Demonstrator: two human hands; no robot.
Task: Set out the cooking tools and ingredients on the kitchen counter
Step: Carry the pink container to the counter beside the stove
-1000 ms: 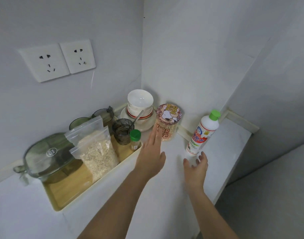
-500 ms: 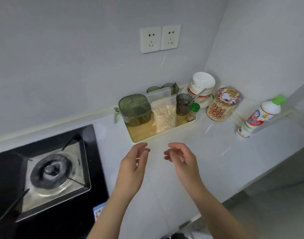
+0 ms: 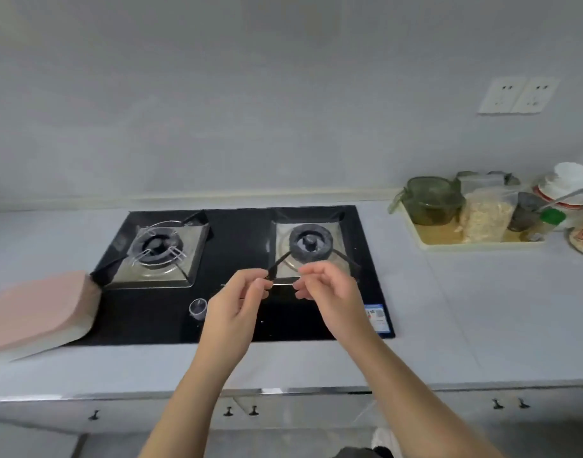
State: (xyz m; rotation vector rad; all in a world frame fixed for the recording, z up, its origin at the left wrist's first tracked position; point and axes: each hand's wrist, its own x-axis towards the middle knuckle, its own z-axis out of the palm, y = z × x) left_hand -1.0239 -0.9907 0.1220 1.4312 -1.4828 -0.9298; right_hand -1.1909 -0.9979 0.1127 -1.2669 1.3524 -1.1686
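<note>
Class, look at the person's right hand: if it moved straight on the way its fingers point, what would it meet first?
Probably the left hand: the right hand has its curled fingers aimed at it, a small gap between. Depth is unclear.

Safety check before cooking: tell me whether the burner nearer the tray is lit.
Unlit: no flame shows around the burner; it looks dull grey.

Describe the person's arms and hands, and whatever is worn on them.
No sleeves show: the left forearm and right forearm are bare to the frame's edge. The left hand and right hand wear no gloves, rings, watch or bracelet.
</note>
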